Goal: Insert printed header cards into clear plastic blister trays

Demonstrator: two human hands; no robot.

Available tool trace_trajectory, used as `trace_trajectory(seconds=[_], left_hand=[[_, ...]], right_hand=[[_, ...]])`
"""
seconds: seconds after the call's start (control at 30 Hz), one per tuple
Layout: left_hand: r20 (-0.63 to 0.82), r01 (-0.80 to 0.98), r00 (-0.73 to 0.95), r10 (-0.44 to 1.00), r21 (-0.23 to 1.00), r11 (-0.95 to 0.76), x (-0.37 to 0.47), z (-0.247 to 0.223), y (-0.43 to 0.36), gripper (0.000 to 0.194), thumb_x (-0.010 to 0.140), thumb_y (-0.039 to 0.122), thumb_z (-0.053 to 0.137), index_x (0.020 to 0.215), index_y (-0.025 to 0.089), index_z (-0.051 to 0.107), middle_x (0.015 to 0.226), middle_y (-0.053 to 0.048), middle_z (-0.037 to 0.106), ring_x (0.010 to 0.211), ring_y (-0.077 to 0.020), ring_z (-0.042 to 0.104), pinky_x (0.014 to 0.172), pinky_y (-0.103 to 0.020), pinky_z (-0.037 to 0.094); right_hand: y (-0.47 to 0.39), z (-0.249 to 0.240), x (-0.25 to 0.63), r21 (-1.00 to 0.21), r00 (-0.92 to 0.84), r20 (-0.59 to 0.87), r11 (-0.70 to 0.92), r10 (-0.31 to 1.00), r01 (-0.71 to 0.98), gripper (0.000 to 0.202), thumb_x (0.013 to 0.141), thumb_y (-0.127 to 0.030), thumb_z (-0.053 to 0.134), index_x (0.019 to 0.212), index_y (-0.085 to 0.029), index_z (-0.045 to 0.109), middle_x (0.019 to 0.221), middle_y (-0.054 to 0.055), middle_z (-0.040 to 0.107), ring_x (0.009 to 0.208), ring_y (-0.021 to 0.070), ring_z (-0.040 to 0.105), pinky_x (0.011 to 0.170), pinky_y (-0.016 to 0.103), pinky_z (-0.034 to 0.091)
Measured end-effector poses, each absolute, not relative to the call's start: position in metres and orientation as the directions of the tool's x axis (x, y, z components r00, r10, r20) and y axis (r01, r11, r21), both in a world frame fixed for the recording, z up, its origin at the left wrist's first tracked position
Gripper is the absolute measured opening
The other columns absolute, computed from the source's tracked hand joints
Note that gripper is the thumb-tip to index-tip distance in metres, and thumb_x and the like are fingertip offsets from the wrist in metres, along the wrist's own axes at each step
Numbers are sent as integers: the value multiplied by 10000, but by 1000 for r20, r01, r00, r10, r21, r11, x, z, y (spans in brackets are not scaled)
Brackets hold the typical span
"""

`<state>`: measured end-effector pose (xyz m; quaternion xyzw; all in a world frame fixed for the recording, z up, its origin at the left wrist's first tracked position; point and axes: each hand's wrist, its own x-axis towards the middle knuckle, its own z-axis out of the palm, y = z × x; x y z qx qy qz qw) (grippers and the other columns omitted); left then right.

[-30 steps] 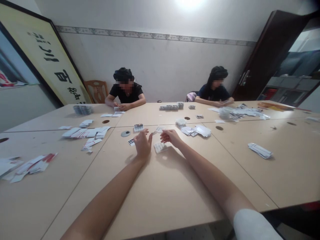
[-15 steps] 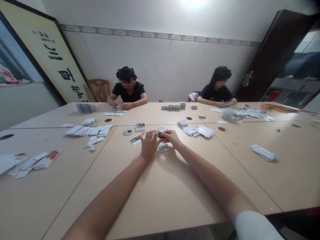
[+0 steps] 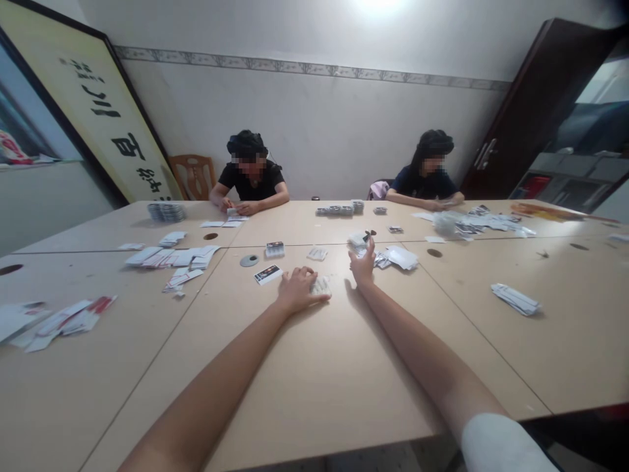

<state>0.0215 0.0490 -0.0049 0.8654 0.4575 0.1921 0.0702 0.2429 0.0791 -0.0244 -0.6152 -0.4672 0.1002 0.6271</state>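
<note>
On the tabletop in front of me lies a small clear plastic tray with rounded compartments. My left hand grips its left side, thumb along the near edge and fingers curled at the far edge. To the right, my right hand is raised over the table with its fingertips pinched on a small dark object, whose kind I cannot make out. A dark printed card lies left of my left hand. Beyond the tray rests another clear plastic piece, and a filled clear pack stands further left.
White cards lie beside my right hand, and more card piles are at the left. A bundle of cards is at the right. Two people sit across the table, near stacked packs. A grey disc lies left.
My hands have moved apart. The right hand went right and up with the small dark object; the left came down onto the clear plastic tray.
</note>
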Motion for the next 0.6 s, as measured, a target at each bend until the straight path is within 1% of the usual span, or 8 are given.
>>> trace_trajectory(seconds=[0.07, 0.13, 0.3, 0.37, 0.43, 0.5, 0.53, 0.6], left_hand=[[261, 758, 504, 823, 322, -567, 21, -3, 48, 607, 694, 661, 756, 1126, 238, 697, 1255, -115, 630, 1220, -372, 528, 1063, -603, 315], [276, 752, 479, 834, 362, -551, 21, -1, 46, 611, 690, 614, 783, 1152, 227, 681, 1230, -120, 638, 1210, -364, 541, 1057, -590, 332], [367, 682, 400, 840, 492, -540, 17, 8, 44, 689, 705, 438, 831, 1303, 214, 571, 1305, -114, 630, 1256, -327, 543, 1090, -542, 350], [395, 639, 363, 844, 554, -534, 16, 19, 46, 719, 684, 367, 851, 1318, 200, 556, 1294, -111, 643, 1203, -302, 590, 1048, -484, 423], [407, 602, 330, 852, 605, -522, 15, 38, 50, 761, 656, 302, 866, 1330, 161, 542, 1209, -113, 680, 1052, -266, 663, 918, -410, 517], [410, 530, 328, 851, 666, -525, 13, 67, 52, 821, 641, 259, 867, 1372, 135, 516, 1085, -90, 713, 867, -211, 688, 769, -334, 552], [411, 469, 347, 843, 702, -535, 11, 85, 52, 854, 637, 251, 869, 1401, 140, 503, 1040, -69, 721, 808, -184, 682, 725, -304, 549], [418, 203, 418, 807, 822, -531, 6, 125, 46, 916, 603, 223, 888, 1437, 168, 513, 1006, -51, 724, 762, -157, 664, 694, -276, 535]], right_hand=[[76, -23, 235, -877, 533, 445, 230, 720, 422, 841, 836, -305, 588, 1576, -280, 189, 1556, 215, 354, 846, 199, 703, 851, 398, 573], [71, -19, 223, -854, 407, 483, 314, 775, 415, 878, 839, -361, 604, 1593, -287, 159, 1604, 211, 289, 857, 203, 706, 816, 374, 582], [59, -2, 191, -867, 136, 493, 470, 860, 168, 1016, 815, -488, 674, 1599, -319, 51, 1587, 239, 329, 712, 165, 699, 679, 355, 599], [53, 11, 182, -867, 131, 498, 494, 857, 60, 1067, 770, -458, 731, 1588, -342, 55, 1583, 232, 332, 745, 172, 723, 724, 369, 609], [46, 30, 176, -859, 166, 497, 509, 852, -43, 1110, 721, -405, 776, 1576, -347, 70, 1576, 225, 338, 833, 198, 745, 812, 400, 609], [37, 56, 172, -845, 192, 491, 518, 850, -132, 1154, 682, -367, 808, 1568, -353, 69, 1560, 217, 359, 859, 209, 749, 865, 435, 605], [32, 71, 171, -831, 200, 499, 531, 843, -167, 1170, 672, -359, 822, 1564, -363, 65, 1555, 208, 368, 872, 214, 748, 878, 449, 604], [21, 103, 170, -783, 240, 527, 575, 815, -235, 1192, 651, -366, 847, 1555, -390, 70, 1527, 177, 415, 881, 213, 743, 907, 471, 599]])
